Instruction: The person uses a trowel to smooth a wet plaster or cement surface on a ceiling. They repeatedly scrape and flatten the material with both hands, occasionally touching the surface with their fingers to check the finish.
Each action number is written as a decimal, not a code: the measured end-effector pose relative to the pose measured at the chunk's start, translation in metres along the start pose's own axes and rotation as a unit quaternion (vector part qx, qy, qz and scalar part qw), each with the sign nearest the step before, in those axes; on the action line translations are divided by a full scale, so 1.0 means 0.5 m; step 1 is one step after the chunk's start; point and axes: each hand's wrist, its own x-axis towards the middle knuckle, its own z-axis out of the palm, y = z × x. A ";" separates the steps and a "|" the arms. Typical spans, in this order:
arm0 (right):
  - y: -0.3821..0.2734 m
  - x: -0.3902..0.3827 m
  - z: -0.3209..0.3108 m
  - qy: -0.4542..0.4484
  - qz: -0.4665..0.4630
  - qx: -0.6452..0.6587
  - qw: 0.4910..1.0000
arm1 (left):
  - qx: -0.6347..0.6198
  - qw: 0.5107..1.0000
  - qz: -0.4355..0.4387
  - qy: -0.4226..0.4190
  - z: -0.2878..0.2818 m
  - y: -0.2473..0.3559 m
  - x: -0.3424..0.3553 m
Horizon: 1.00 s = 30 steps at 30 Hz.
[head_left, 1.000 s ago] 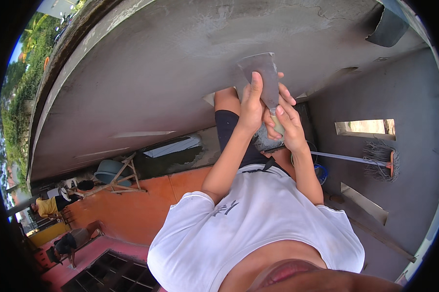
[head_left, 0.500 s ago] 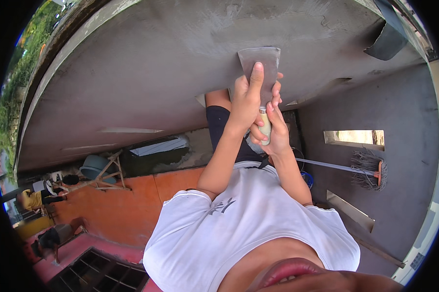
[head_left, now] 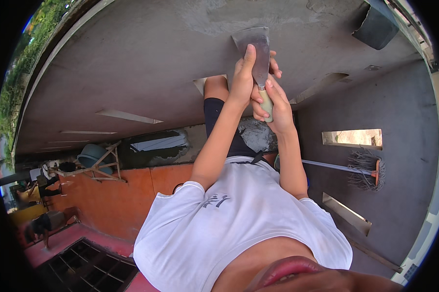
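Both my hands are on a putty knife (head_left: 261,61), which has a wide grey metal blade and a pale cream handle. My right hand (head_left: 280,104) is closed around the handle. My left hand (head_left: 242,80) grips the blade, its thumb lying along the near face and its other fingers partly hidden behind. The blade's wide edge points up toward the grey plastered wall (head_left: 146,63); whether it touches the wall I cannot tell. Lighter smears (head_left: 207,17) mark the wall just beyond the blade.
A mop (head_left: 368,170) leans at the right by slotted openings. A dark bent sheet (head_left: 375,29) hangs at the upper right. At the left stand a teal tub (head_left: 89,156) and a wooden trestle (head_left: 113,160). Two people (head_left: 49,223) are farther off.
My hands and the putty knife have moved up and slightly left in the picture, with the same grip. The surroundings have shifted a little as well.
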 end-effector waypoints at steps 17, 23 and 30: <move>0.022 -0.005 -0.010 0.056 -0.088 -0.149 0.983 | 0.044 0.994 0.092 0.042 0.016 0.008 -0.003; 0.045 0.005 0.004 0.086 -0.089 -0.086 0.989 | 0.070 0.992 0.085 0.056 0.022 0.018 -0.002; 0.014 0.008 0.061 0.127 -0.150 -0.235 0.952 | -0.069 0.994 0.070 0.038 0.039 0.046 0.000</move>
